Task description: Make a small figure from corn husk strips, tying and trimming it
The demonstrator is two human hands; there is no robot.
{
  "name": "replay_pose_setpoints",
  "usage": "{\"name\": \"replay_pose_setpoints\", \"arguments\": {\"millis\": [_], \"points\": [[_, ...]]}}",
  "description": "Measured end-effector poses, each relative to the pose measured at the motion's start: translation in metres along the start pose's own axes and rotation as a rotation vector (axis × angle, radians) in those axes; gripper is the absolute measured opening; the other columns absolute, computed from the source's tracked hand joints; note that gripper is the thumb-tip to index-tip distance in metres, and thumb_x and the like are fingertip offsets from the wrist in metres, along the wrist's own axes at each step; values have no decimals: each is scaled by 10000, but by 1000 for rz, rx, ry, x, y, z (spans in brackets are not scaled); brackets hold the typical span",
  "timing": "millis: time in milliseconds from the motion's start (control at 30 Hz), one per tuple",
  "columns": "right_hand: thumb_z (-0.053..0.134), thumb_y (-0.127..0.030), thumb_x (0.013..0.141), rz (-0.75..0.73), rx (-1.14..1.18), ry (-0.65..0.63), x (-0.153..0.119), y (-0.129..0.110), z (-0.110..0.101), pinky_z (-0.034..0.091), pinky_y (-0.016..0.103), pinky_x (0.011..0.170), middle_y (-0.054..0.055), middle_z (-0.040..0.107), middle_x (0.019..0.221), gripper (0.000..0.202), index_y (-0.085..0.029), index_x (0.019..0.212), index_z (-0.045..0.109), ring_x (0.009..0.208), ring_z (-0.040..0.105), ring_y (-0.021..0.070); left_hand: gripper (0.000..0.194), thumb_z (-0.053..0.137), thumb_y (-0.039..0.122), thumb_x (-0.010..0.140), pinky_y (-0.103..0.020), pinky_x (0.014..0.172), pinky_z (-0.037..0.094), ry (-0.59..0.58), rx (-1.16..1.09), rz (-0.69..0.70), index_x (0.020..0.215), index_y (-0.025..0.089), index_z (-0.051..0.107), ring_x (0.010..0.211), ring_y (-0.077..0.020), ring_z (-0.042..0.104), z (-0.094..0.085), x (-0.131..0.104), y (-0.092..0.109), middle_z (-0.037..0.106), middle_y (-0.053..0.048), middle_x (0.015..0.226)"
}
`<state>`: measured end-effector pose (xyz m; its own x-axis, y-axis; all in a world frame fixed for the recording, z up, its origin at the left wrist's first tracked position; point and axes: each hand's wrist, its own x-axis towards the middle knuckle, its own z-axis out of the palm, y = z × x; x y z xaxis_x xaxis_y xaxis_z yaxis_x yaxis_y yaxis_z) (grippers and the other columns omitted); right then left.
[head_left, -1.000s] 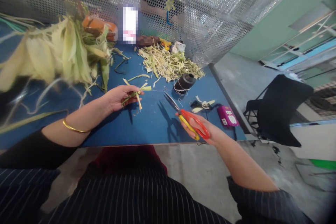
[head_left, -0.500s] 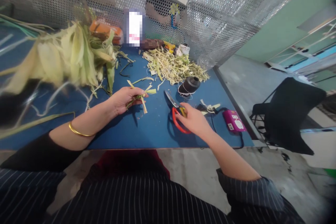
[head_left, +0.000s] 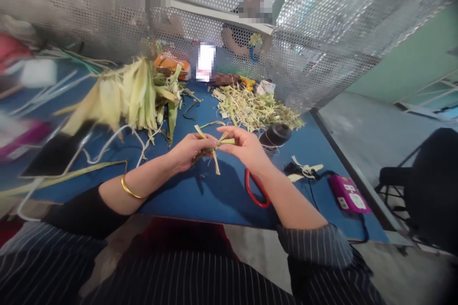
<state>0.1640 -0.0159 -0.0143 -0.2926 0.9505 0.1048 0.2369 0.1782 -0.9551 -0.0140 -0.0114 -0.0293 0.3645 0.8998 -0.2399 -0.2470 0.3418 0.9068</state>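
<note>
A small bundle of pale green corn husk strips (head_left: 216, 164), its ends sticking out, is gripped by my left hand (head_left: 188, 151) above the blue table. My right hand (head_left: 246, 150) meets it from the other side, thumb and fingers closed on a husk strip. Beneath my right wrist lie scissors with red handles (head_left: 260, 204), let go on the table; their blades are hidden. A dark thread spool (head_left: 280, 134) stands just beyond my right hand.
Whole corn husks (head_left: 132, 95) are heaped at the back left, and cut husk scraps (head_left: 246, 105) at the back middle. A purple box (head_left: 348, 193) with a black cord sits on the right. At left lies a flat black device (head_left: 59, 152), near a white cable.
My right hand has let go of the scissors and moved left to the husk bundle. My left hand still holds the bundle. The view has turned towards the left.
</note>
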Motion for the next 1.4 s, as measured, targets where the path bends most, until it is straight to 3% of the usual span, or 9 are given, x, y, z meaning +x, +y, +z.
{"name": "replay_pose_setpoints", "arguments": {"millis": [100,167,333,433,767,1100,1233,1333,1400], "points": [[677,-277,745,-36,-101,72,-3,4,5,483,281,687,-12,625,726,142,-188,856,669,656,576,110,64,730,195,653,-213,620,480,-20,7,-13,646,146,690,602,-92,569,0,1,-3,613,-13,631],[631,-242,782,-91,-184,69,-7,5,4,476,276,673,-4,627,747,79,-192,826,673,657,575,112,49,721,186,659,-205,609,471,-24,31,-28,644,146,696,590,-89,565,0,2,-5,615,-18,618],[531,-201,862,-277,-467,86,-13,6,-2,439,271,720,12,607,792,120,-192,792,628,747,564,127,73,716,210,688,-218,669,487,-98,57,-58,710,142,725,659,-105,608,-1,4,-9,686,-64,742],[495,-186,881,-302,-562,91,-14,5,-4,425,263,726,16,591,803,124,-187,797,587,761,550,129,115,718,233,706,-216,692,495,-120,50,-77,765,137,741,684,-106,616,-1,5,-8,705,-77,810],[414,-186,906,-319,-686,76,-14,16,-1,411,279,745,41,576,865,159,-188,844,561,802,536,149,141,721,254,689,-222,641,497,16,109,-139,704,115,735,584,-87,581,4,7,-13,695,-73,729],[539,-202,832,-119,-524,136,-15,17,6,425,277,712,8,626,753,98,-186,760,602,738,557,138,117,699,233,681,-219,492,375,71,396,58,699,119,717,479,-74,473,6,2,-12,587,-3,533],[546,-242,836,-99,-341,141,-13,17,5,475,294,726,10,637,788,121,-192,911,626,721,584,128,97,722,212,656,-215,574,448,91,204,23,663,117,705,581,-94,557,7,2,-9,660,-43,661],[592,-245,794,-23,-74,126,-8,21,-4,520,300,694,29,650,952,395,-203,1183,535,683,615,111,114,730,215,661,-207,605,489,90,43,-78,697,108,711,633,-107,594,6,2,-3,697,-68,750],[616,-230,761,31,24,119,-5,24,-9,534,295,662,59,628,1098,442,-201,1195,535,656,626,98,109,724,203,675,-199,606,504,97,-24,-131,716,102,712,621,-101,594,5,2,0,707,-73,776]]}}
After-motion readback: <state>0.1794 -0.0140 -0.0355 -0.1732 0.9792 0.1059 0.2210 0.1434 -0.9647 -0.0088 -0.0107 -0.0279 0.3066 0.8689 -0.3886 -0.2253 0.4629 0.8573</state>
